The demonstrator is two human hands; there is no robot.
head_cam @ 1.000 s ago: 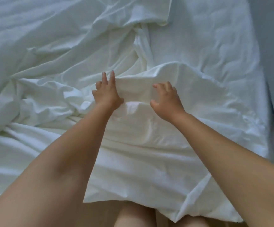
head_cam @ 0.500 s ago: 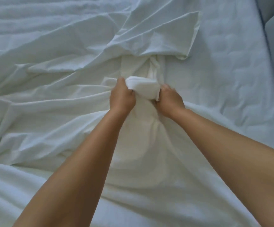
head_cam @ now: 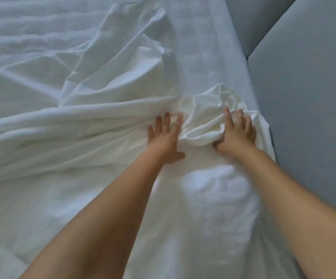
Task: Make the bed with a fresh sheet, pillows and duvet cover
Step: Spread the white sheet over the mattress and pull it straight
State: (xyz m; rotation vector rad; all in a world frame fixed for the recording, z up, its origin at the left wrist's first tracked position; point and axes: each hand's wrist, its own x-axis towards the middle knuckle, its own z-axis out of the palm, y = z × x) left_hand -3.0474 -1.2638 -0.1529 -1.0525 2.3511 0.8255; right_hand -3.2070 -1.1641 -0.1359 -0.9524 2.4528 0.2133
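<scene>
White cotton, item one, head view: a fresh sheet [head_cam: 102, 127] lies loose and heavily creased across a quilted mattress [head_cam: 209, 47], with long folds running from the left edge toward the hands and one corner flap turned back further up the bed. Item two: a bunch of sheet [head_cam: 213, 109] sits at the mattress's right edge, just beside a grey-blue padded panel [head_cam: 304, 97], likely the headboard. Item three: the left hand [head_cam: 166, 135] lies flat on the cloth with its fingers straight, pressing down and gripping nothing. Item four: the right hand [head_cam: 236, 133] is spread over the bunch with its fingers extended; the thumb is partly hidden by a fold, but no pinch is visible. Change noted: half a second ago both hands were clenched on a wad of sheet further from the panel; that wad now rests against the padded edge and both grips have been released into flat palms. Judgement: the sheet's end has been brought to its side of the bed and is being smoothed or readied for tucking. The task is at an early stage, with no pillows or duvet cover in view.
</scene>
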